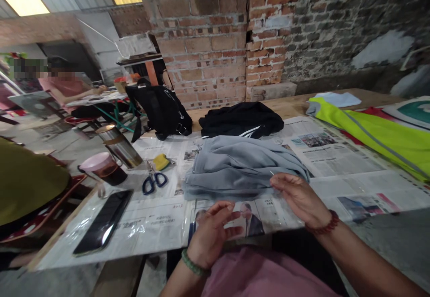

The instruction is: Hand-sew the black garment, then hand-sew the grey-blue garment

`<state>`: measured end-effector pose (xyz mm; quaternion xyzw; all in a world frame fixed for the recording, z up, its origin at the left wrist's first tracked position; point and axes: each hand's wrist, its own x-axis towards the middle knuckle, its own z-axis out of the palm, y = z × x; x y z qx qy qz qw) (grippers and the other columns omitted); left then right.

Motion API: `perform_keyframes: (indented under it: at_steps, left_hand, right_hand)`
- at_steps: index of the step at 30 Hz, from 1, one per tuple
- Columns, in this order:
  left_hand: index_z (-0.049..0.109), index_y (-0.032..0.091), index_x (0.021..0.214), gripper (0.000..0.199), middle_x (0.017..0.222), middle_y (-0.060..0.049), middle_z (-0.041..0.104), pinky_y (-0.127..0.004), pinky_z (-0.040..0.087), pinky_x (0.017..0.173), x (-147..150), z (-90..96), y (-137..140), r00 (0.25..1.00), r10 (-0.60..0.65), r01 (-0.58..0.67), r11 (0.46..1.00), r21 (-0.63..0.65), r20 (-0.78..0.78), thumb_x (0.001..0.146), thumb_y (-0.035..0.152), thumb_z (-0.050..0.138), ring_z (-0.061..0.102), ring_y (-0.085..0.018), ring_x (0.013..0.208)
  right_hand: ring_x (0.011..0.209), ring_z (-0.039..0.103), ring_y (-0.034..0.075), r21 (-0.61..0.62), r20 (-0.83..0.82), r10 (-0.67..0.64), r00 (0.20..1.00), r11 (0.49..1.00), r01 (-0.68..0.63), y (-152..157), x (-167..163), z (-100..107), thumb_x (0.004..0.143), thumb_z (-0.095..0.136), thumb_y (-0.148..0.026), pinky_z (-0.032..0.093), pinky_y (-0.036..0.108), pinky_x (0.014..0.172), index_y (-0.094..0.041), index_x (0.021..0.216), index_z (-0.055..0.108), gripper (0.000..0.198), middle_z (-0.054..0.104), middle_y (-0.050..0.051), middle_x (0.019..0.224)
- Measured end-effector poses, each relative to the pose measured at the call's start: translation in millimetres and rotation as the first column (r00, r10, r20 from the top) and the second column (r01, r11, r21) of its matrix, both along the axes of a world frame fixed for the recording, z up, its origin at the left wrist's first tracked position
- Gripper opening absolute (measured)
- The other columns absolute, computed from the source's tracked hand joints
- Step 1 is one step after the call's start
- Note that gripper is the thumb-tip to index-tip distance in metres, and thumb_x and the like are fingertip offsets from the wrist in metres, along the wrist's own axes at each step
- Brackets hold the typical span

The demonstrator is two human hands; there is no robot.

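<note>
grey garment (240, 167) lies folded near table's (53, 247) front edge, apparently untouched.

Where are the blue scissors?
The blue scissors lie on the newspaper-covered table, left of the folded grey garment, between the yellow sponge and the black phone.

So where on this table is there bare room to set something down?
Open newspaper lies between the grey garment and the yellow-green vest, and between the phone and the left hand. It is crowded around the scissors, pink cup and black bag.
</note>
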<state>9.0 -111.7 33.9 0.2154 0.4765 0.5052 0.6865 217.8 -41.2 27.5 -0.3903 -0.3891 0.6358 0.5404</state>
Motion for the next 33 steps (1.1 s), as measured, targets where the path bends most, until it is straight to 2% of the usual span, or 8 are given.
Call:
perform_keyframes:
  at_steps: [3, 5, 7, 10, 13, 17, 20, 33]
  left_hand:
    - [0.064, 0.014, 0.064, 0.006, 0.056, 0.003, 0.055, -0.017, 0.037, 0.048, -5.0, -7.0, -2.9, 0.935, 0.053, -0.015, 0.994, 0.11, -0.351, 0.065, 0.016, 0.069, 0.049, -0.007, 0.052]
    - [0.063, 0.013, 0.058, 0.008, 0.048, 0.004, 0.051, -0.015, 0.029, 0.041, -6.4, -10.8, -6.2, 0.893, 0.044, 0.017, 0.991, 0.131, -0.449, 0.064, 0.014, 0.069, 0.042, -0.005, 0.044]
    - [0.061, 0.014, 0.058, 0.011, 0.047, 0.004, 0.051, -0.016, 0.023, 0.036, -4.2, -12.8, -9.8, 0.936, -0.018, 0.032, 0.999, 0.032, -0.351, 0.065, 0.016, 0.069, 0.04, -0.004, 0.039]
    - [0.056, 0.015, 0.062, 0.013, 0.052, 0.005, 0.055, -0.014, 0.017, 0.032, 6.2, -13.0, -13.0, 0.994, -0.059, 0.081, 0.965, -0.251, 0.093, 0.067, 0.019, 0.068, 0.039, -0.003, 0.034]
    - [0.055, 0.015, 0.069, 0.012, 0.058, 0.004, 0.059, -0.012, 0.025, 0.035, 21.3, -12.1, -13.1, 0.937, 0.027, 0.119, 0.913, -0.39, 0.349, 0.069, 0.018, 0.067, 0.047, -0.003, 0.038]
    - [0.056, 0.017, 0.077, 0.011, 0.069, 0.001, 0.065, -0.018, 0.038, 0.045, 37.6, -11.1, -12.6, 0.915, -0.01, 0.159, 0.928, -0.338, 0.402, 0.072, 0.02, 0.066, 0.059, -0.009, 0.051]
    - [0.056, 0.017, 0.078, 0.012, 0.064, 0.002, 0.063, -0.02, 0.039, 0.049, 42.4, -10.0, -12.0, 0.896, -0.041, 0.184, 0.941, -0.284, 0.443, 0.072, 0.021, 0.066, 0.06, -0.01, 0.054]
    - [0.055, 0.018, 0.075, 0.013, 0.06, 0.004, 0.058, -0.024, 0.037, 0.051, 45.8, -13.4, -7.0, 0.897, -0.072, 0.184, 0.958, -0.219, 0.436, 0.07, 0.016, 0.067, 0.059, -0.012, 0.057]
  right_hand:
    - [0.068, 0.053, 0.012, 0.078, 0.071, -0.035, 0.997, 0.997, 0.03, -0.2, 4.2, -1.4, 0.058, 0.076, -0.03, 0.041, 0.029, 0.069, -0.018, 0.067, 0.067, 0.018, 0.062, 0.0, 0.069]
    - [0.069, 0.053, 0.013, 0.132, 0.14, -0.051, 0.989, 0.991, 0.032, -2.8, 4.7, -3.2, 0.061, 0.074, -0.032, 0.041, 0.029, 0.068, -0.018, 0.068, 0.067, 0.017, 0.061, 0.0, 0.07]
    - [0.069, 0.052, 0.013, 0.18, 0.216, -0.06, 0.975, 0.983, 0.021, -6.7, 3.3, -5.4, 0.063, 0.072, -0.033, 0.041, 0.028, 0.065, -0.017, 0.068, 0.066, 0.018, 0.059, 0.001, 0.071]
    - [0.07, 0.051, 0.013, 0.313, 0.349, -0.077, 0.934, 0.949, -0.039, -14.7, -1.6, -7.9, 0.068, 0.068, -0.032, 0.042, 0.027, 0.064, -0.018, 0.067, 0.065, 0.015, 0.055, 0.001, 0.072]
    - [0.073, 0.051, 0.014, 0.531, 0.477, -0.135, 0.869, 0.831, -0.163, -24.9, -8.3, -6.6, 0.075, 0.062, -0.027, 0.043, 0.03, 0.07, -0.02, 0.068, 0.064, 0.01, 0.055, 0.001, 0.069]
    - [0.077, 0.05, 0.016, 0.743, 0.55, -0.296, 0.781, 0.6, -0.296, -38.0, -14.8, -1.8, 0.079, 0.057, -0.021, 0.044, 0.032, 0.07, -0.023, 0.076, 0.064, 0.008, 0.055, 0.001, 0.067]
    - [0.075, 0.05, 0.016, 0.776, 0.592, -0.344, 0.729, 0.488, -0.4, -43.7, -14.8, -0.7, 0.08, 0.056, -0.018, 0.044, 0.032, 0.068, -0.023, 0.082, 0.063, 0.009, 0.055, 0.001, 0.067]
    - [0.078, 0.049, 0.016, 0.784, 0.621, -0.428, 0.656, 0.341, -0.519, -45.5, -8.6, -6.7, 0.081, 0.052, -0.017, 0.041, 0.033, 0.075, -0.022, 0.084, 0.062, 0.012, 0.058, 0.0, 0.067]
